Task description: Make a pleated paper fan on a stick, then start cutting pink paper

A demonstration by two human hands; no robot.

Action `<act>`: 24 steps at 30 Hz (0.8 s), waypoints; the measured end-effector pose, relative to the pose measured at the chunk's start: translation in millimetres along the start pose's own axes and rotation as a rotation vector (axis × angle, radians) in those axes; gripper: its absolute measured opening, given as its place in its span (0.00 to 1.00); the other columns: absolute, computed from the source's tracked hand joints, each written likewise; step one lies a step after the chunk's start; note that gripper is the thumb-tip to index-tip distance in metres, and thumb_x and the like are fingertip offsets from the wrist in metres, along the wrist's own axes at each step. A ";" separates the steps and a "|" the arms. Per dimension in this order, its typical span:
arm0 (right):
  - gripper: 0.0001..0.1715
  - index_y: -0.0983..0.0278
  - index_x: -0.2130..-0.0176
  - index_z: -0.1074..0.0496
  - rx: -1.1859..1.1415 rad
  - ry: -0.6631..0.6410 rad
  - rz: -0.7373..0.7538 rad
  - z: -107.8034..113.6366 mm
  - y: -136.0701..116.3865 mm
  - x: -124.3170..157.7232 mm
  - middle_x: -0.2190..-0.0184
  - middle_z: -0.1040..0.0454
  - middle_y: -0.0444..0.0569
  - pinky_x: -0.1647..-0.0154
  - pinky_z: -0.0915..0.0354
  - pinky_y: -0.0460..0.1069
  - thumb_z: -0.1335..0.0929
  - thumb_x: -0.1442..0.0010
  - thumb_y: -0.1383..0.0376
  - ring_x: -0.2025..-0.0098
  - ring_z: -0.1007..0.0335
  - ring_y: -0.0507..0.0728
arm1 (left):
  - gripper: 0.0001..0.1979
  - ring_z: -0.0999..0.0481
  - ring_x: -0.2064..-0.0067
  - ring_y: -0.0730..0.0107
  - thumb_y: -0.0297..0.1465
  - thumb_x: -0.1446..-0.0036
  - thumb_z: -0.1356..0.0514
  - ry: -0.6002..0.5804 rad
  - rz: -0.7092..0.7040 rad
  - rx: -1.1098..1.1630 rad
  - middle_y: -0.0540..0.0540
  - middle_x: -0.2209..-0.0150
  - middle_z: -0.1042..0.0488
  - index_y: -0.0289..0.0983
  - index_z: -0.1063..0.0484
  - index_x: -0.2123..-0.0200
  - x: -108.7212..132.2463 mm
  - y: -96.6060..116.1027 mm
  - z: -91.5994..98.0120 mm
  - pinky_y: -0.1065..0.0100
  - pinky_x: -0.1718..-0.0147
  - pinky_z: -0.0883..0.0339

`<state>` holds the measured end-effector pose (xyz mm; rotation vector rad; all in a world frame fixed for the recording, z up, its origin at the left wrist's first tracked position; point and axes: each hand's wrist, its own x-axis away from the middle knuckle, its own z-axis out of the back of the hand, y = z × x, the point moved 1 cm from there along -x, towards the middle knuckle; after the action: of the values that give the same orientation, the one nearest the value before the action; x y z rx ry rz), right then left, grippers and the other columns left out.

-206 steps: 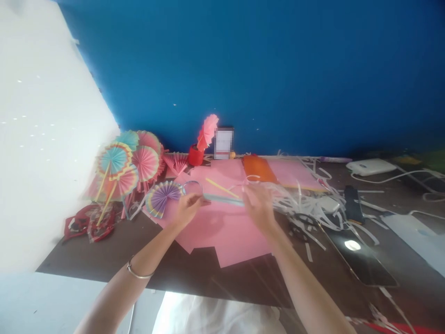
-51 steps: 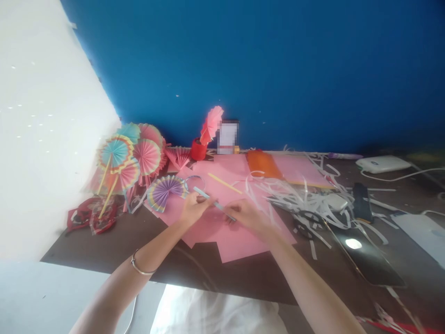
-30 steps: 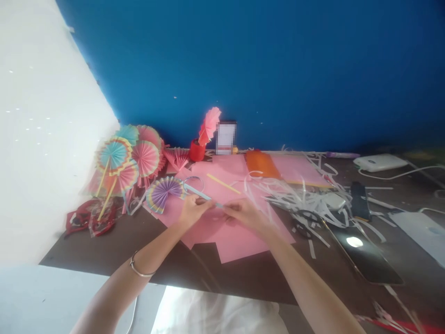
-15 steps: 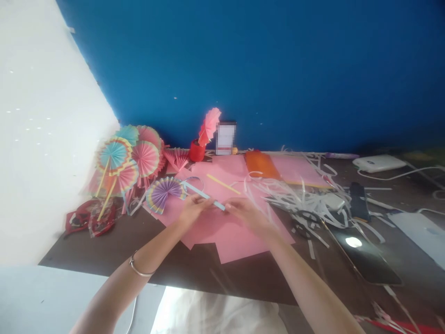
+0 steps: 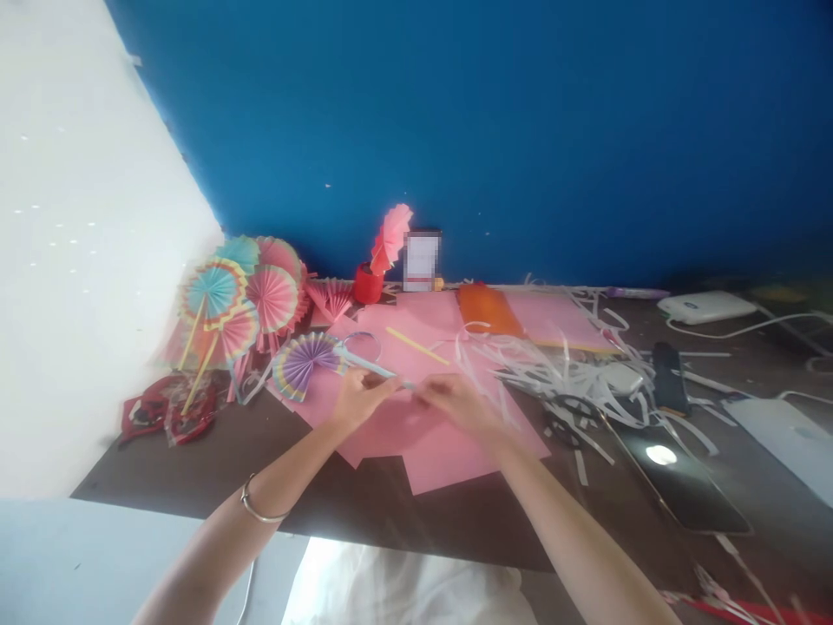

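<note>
A narrow light-blue paper strip (image 5: 372, 363) stretches between my two hands, above pink paper sheets (image 5: 383, 434). My left hand (image 5: 363, 395) is closed, pinching the strip along its middle. At the strip's right end, my right hand (image 5: 454, 401) has its fingers closed on it; the fingertips are slightly blurred. Just left of the strip lies a purple pleated paper fan (image 5: 305, 365) with a yellow and blue border. A thin yellow strip (image 5: 416, 345) rests on the pink paper beyond my hands.
Finished paper fans (image 5: 212, 291) cluster at the left, behind a red packet (image 5: 147, 408). White paper strips (image 5: 553, 365) lie heaped at the right, beside scissors (image 5: 573, 412) and a phone (image 5: 690, 486). Behind stand a red holder (image 5: 369, 283) and an orange sheet (image 5: 489, 310).
The light-blue strip has turned so that it looks thinner, and its right end is now covered by my right fingers. Both hands stay nearly in place.
</note>
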<state>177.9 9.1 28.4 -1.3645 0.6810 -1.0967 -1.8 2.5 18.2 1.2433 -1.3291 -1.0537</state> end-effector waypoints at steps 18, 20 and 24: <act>0.26 0.63 0.76 0.30 0.182 0.173 0.198 -6.7 1.4 3.3 0.74 0.28 0.48 0.63 0.38 0.49 0.43 0.41 0.49 0.68 0.33 0.55 | 0.14 0.22 0.65 0.58 0.36 0.57 0.34 -0.072 0.042 0.161 0.42 0.71 0.22 0.30 0.24 0.71 -2.8 -5.0 -1.0 0.54 0.53 0.31; 0.27 0.63 0.74 0.30 0.151 0.130 0.207 -7.4 4.0 2.4 0.72 0.28 0.48 0.63 0.38 0.49 0.43 0.41 0.47 0.68 0.33 0.54 | 0.14 0.22 0.64 0.58 0.36 0.58 0.33 -0.061 0.035 0.153 0.42 0.71 0.22 0.30 0.24 0.72 -3.7 -6.8 -0.2 0.54 0.54 0.31; 0.23 0.63 0.75 0.31 0.164 0.098 0.184 -9.8 8.8 -2.8 0.77 0.32 0.45 0.73 0.41 0.46 0.38 0.45 0.48 0.74 0.38 0.52 | 0.14 0.22 0.64 0.58 0.36 0.58 0.33 -0.092 0.018 0.122 0.42 0.71 0.22 0.31 0.23 0.71 -4.8 -8.5 -0.2 0.55 0.55 0.30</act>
<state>169.9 6.3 17.9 -1.0926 0.7555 -1.0521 -0.5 6.5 9.4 1.2833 -1.4911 -1.0406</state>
